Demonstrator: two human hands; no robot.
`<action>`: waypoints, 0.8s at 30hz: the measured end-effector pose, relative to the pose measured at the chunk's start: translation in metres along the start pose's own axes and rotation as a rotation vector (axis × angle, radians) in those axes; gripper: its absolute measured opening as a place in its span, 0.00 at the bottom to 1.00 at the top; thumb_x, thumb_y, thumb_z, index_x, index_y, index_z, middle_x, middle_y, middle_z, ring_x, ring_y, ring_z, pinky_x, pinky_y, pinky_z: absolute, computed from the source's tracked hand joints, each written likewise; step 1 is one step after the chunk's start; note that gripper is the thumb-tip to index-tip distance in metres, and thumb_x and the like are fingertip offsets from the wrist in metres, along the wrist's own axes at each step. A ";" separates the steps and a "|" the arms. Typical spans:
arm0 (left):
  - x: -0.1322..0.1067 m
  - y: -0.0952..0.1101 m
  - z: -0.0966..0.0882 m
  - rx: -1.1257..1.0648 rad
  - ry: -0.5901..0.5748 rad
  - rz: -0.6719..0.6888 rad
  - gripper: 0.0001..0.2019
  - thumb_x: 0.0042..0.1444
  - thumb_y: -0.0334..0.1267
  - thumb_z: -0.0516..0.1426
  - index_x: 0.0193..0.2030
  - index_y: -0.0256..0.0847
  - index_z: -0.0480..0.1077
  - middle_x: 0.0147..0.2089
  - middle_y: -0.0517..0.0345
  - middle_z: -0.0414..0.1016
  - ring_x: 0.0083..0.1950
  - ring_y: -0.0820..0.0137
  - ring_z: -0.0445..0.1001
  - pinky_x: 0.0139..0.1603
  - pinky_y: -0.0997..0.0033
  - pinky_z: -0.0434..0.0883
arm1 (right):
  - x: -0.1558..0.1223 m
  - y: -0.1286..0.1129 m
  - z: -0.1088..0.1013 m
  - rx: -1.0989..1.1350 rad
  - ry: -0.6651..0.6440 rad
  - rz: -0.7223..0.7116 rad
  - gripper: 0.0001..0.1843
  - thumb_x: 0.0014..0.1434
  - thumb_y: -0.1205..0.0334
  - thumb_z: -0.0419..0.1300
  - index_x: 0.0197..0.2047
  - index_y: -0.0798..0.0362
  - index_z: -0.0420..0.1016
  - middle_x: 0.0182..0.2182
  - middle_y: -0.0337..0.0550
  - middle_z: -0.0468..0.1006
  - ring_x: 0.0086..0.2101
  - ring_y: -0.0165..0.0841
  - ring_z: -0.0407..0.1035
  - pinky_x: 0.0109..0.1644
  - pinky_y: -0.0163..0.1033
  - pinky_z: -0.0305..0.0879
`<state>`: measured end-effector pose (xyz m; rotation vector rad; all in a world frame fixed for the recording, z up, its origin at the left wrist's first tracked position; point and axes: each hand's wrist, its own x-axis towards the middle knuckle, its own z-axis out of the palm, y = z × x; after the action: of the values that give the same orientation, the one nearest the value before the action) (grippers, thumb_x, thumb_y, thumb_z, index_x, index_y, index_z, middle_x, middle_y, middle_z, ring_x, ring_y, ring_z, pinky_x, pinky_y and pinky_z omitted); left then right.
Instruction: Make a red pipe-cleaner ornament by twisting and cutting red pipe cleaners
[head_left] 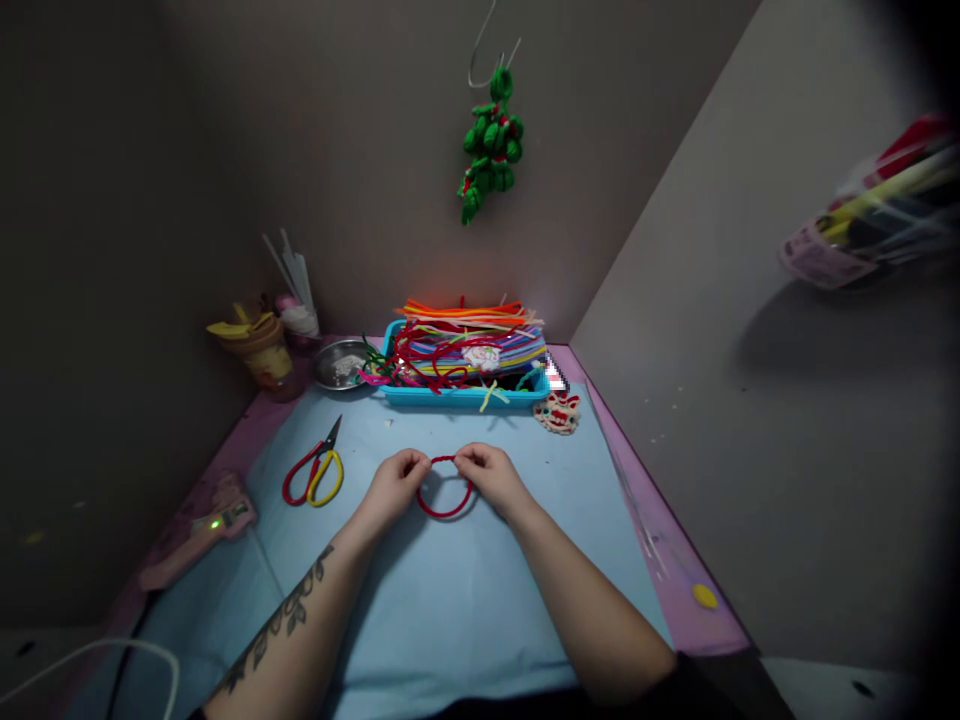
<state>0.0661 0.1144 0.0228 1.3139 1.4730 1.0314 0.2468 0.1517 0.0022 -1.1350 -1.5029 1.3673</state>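
A red pipe cleaner [444, 516] is bent into a ring, its top stretch looking twisted. My left hand [399, 478] pinches it at the upper left, thumb against fingertips. At the upper right, my right hand [491, 474] pinches the same ring. The ring is held over the blue cloth [465, 610], its lower curve toward me; whether it touches the cloth I cannot tell. Left of my left hand lie scissors [315, 470] with one red and one yellow handle, blades pointing away.
Behind my hands stands a blue basket [465, 398] of coloured pipe cleaners. Beside it are a metal bowl [343, 366] and a small lion-like piece [558, 412]. A pink glue gun [202, 530] with a green light lies left. A green ornament [493, 145] hangs above.
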 end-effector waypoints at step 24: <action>-0.016 0.009 0.000 0.548 0.036 0.318 0.09 0.56 0.37 0.53 0.31 0.41 0.75 0.33 0.53 0.77 0.39 0.63 0.71 0.41 0.66 0.63 | -0.010 -0.002 0.019 -0.395 0.002 -0.337 0.05 0.56 0.69 0.58 0.30 0.53 0.75 0.29 0.39 0.75 0.32 0.32 0.68 0.39 0.36 0.62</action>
<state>0.0687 0.0995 0.0325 1.9751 1.6784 0.8751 0.2311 0.1367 0.0024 -1.0494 -1.9170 0.8638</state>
